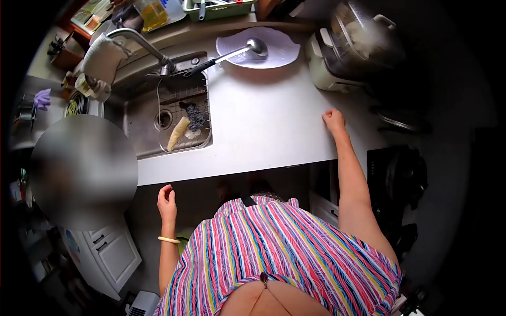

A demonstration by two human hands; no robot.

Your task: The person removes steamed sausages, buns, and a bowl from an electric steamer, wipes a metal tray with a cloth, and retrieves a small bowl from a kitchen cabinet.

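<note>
My left hand (167,203) hangs in front of the counter's edge, a pale bangle (168,239) on its wrist. Its fingers are loosely bent and apart, with nothing seen in them. Over the right part of the white counter (263,121), my right hand (334,122) is curled into a loose fist; nothing shows in it, and I cannot tell whether it touches the surface. Beyond it stands a steamer with a clear, fogged lid (363,31). A ladle (256,47) rests across a white, wavy-edged dish (279,55), its black handle reaching over the sink.
In the sink (139,118) a wire rack (205,97) holds a yellowish sponge-like piece (178,133) and a dark scouring pad (195,117). The faucet (142,42) arches at the back. A stove (400,174) lies at right, a white cabinet (113,258) at lower left.
</note>
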